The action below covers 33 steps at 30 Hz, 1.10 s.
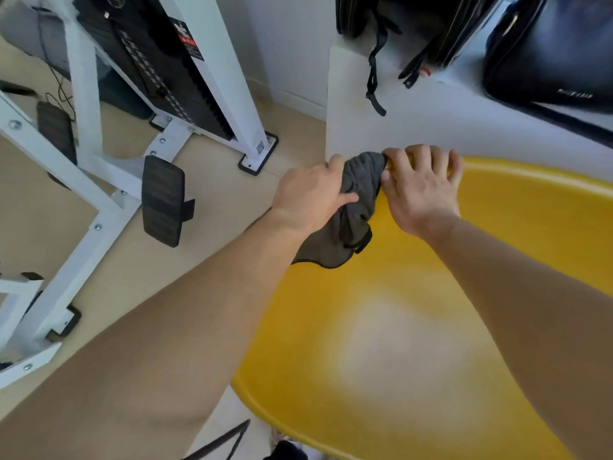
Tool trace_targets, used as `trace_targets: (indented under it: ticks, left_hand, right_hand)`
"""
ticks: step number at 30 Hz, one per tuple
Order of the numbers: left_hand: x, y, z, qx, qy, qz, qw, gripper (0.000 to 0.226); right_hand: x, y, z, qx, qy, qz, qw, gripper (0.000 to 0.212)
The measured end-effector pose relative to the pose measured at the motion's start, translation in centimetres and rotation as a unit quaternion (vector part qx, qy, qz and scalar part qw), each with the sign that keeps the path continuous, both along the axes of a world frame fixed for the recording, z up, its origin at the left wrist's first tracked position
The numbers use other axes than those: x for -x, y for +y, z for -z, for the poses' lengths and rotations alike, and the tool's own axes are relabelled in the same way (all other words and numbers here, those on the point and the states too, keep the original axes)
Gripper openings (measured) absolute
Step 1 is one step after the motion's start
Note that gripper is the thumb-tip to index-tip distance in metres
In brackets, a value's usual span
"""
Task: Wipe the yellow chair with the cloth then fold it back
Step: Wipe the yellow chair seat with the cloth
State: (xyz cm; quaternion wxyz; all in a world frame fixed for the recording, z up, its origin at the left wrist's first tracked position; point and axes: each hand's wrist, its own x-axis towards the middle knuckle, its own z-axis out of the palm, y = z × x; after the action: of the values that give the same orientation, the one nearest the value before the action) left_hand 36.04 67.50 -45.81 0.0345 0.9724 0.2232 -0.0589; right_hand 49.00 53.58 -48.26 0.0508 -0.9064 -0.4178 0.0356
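The yellow chair (414, 327) fills the lower right, its glossy seat facing up at me. A grey cloth (356, 207) with a dark hem is draped over the chair's left rim, bunched at the top and hanging down toward the seat. My left hand (308, 197) grips the bunched cloth from the left side. On the chair's upper rim my right hand (421, 190) has its fingers curled over the edge, and its thumb and forefinger pinch the cloth's top corner.
A white exercise machine frame (109, 180) with black foot pads and a weight stack stands on the beige floor at left. Behind the chair is a white cabinet (414, 117) bearing black bags (550, 48) with dangling straps.
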Motion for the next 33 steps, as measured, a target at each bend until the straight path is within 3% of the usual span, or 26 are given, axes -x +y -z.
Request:
trace_targets:
  ticks: [6, 9, 14, 19, 26, 30, 33]
  left_hand:
    - [9.4, 1.0, 0.1, 0.025, 0.016, -0.070, 0.997, 0.048]
    - [8.9, 1.4, 0.2, 0.041, 0.024, -0.067, 0.997, 0.048]
    - [1.8, 2.1, 0.4, 0.094, 0.043, -0.032, 0.994, 0.048]
    - [-4.2, 2.7, 0.0, 0.070, 0.046, 0.000, 0.997, 0.052]
    - [-14.2, -1.0, -1.4, 0.068, 0.058, 0.120, 0.989, 0.049]
    - [-19.8, -7.0, -0.8, 0.060, 0.042, 0.199, 0.977, 0.058]
    - [-20.4, -8.3, -0.2, 0.051, 0.015, 0.199, 0.979, 0.061]
  right_hand:
    - [0.7, 0.7, -0.3, 0.035, 0.001, 0.009, 0.999, 0.039]
    - [0.9, 0.9, -0.5, 0.032, 0.001, 0.021, 0.999, 0.039]
    - [-1.6, -1.9, -2.2, 0.012, -0.008, -0.037, 0.999, 0.047]
    - [-7.3, -9.9, -2.1, -0.023, -0.058, 0.171, 0.983, 0.048]
    - [-9.5, -10.3, -0.3, -0.033, -0.015, 0.167, 0.985, 0.045]
    - [-9.6, -10.7, -0.7, -0.034, 0.016, 0.165, 0.986, 0.065]
    - [-10.0, -11.5, -1.0, -0.044, 0.008, 0.148, 0.988, 0.068]
